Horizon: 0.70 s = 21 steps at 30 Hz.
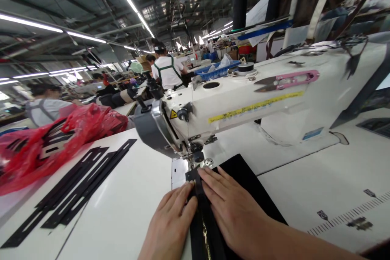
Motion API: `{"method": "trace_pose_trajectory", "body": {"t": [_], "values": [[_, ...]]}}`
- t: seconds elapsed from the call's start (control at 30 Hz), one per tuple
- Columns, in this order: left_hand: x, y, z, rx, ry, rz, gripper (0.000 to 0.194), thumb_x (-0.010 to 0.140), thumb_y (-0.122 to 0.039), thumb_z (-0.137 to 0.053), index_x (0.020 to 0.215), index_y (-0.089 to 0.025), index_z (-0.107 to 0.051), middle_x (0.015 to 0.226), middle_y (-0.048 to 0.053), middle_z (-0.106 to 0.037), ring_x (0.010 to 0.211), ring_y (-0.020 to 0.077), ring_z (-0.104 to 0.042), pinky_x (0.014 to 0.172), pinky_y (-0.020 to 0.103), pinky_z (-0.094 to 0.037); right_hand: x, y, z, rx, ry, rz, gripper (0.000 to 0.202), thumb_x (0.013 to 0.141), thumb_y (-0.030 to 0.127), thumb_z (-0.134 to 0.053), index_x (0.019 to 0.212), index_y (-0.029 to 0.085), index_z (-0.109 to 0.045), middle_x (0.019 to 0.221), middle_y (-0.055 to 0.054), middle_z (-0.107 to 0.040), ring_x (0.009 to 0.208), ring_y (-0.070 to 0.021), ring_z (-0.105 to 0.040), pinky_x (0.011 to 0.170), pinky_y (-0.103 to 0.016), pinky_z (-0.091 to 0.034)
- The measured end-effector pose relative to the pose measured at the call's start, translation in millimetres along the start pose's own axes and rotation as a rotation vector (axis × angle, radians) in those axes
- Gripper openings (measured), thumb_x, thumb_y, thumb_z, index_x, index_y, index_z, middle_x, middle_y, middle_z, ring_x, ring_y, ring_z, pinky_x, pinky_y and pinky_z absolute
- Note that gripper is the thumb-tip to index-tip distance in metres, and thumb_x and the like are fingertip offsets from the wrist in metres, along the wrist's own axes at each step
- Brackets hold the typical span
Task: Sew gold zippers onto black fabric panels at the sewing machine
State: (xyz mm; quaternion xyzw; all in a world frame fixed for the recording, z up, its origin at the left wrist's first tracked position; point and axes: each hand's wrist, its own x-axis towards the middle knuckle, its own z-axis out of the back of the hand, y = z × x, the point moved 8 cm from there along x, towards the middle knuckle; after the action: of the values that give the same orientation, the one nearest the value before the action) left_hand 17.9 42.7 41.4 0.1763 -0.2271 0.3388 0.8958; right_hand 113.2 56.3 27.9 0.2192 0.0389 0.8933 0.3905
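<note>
A long black fabric strip with a gold-toothed zipper [205, 231] runs toward me from under the presser foot of a white sewing machine [243, 101]. My left hand [172, 221] rests along its left edge, fingers bent slightly and tips on the strip, thumb apart from the index finger. Flat on the work lies my right hand [233, 207], its fingers stretched toward the needle area and covering part of the zipper. Beneath that hand is a larger black fabric piece [243, 174], reaching out to the right. The strip's far end [189, 176] shows beside the foot.
Several black slotted strips [88, 183] lie on the table's left side, beside a red plastic bag [91, 124]. Pink-handled thread snips [288, 80] rest on the machine arm. Behind stand a blue basket [217, 71] and black thread cones [240, 6]. A person [169, 69] works farther back.
</note>
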Motion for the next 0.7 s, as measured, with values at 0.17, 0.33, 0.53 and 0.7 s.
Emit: {"method": "trace_pose_trajectory", "body": {"t": [0.17,0.33,0.53,0.7], "values": [[-0.4,4.1,4.2,-0.113,-0.050,0.103,0.041,0.099,-0.026,-0.020,0.105,-0.015,-0.059,0.112,0.010,-0.064,0.101,0.0219,-0.062,0.082,0.035,-0.055,-1.6,0.9,1.8,-0.114,-0.034,0.044,0.048,0.082,0.009,-0.038,0.129,0.008,-0.048,0.135,-0.015,-0.043,0.124,-0.0227,-0.042,0.101,-0.040,-0.041],[0.6,7.7,8.7,-0.083,-0.111,0.173,0.031,0.097,-0.022,-0.032,0.099,-0.014,-0.061,0.105,0.011,-0.065,0.094,0.0221,-0.063,0.074,0.035,-0.056,-5.5,1.3,6.0,-0.240,-0.177,0.151,0.051,0.081,0.013,-0.041,0.132,0.010,-0.045,0.133,-0.014,-0.046,0.120,-0.0216,-0.047,0.094,-0.036,-0.046],[2.5,4.2,6.8,-0.066,-0.164,0.163,0.025,0.095,-0.017,-0.037,0.095,-0.009,-0.062,0.097,0.011,-0.066,0.088,0.0228,-0.064,0.070,0.033,-0.056,-6.7,-0.4,3.9,-0.297,-0.207,0.220,0.050,0.082,0.017,-0.045,0.132,0.009,-0.045,0.134,-0.013,-0.045,0.120,-0.0206,-0.047,0.096,-0.032,-0.044],[0.9,3.0,-0.7,-0.091,-0.129,0.158,0.026,0.095,-0.017,-0.036,0.097,-0.008,-0.061,0.098,0.012,-0.065,0.092,0.0227,-0.063,0.071,0.034,-0.056,-6.1,-1.1,5.3,-0.253,-0.207,0.214,0.054,0.081,0.016,-0.045,0.134,0.011,-0.042,0.135,-0.011,-0.044,0.121,-0.0201,-0.045,0.097,-0.031,-0.043]]}}
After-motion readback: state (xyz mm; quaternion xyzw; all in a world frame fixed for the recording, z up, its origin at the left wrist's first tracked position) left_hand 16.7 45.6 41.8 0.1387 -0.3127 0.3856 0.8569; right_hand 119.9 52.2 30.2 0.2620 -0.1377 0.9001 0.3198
